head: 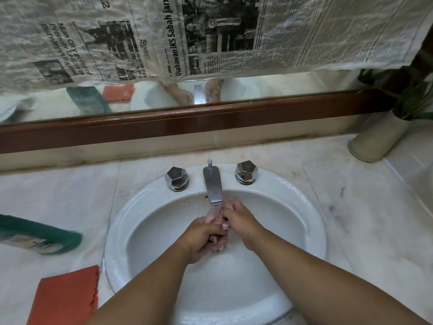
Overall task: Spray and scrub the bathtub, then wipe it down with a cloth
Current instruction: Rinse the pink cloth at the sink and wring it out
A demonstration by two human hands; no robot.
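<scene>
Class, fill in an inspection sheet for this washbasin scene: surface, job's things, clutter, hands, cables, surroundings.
Surface: pale marble counter, faintly stained, around a white basin speckled with droplets.
Job's things: green bottle lying on its side at left; orange cloth flat beside the basin's rim; no bathtub in view.
Clutter: nothing seen.
Hands: left hand and right hand clasped together beneath the spout; the right's fingers curl round part of the left.
Cables: nothing seen.
Surroundings: two chrome knobs; wood-framed mirror partly covered by newspaper; vase with a plant at right.
</scene>
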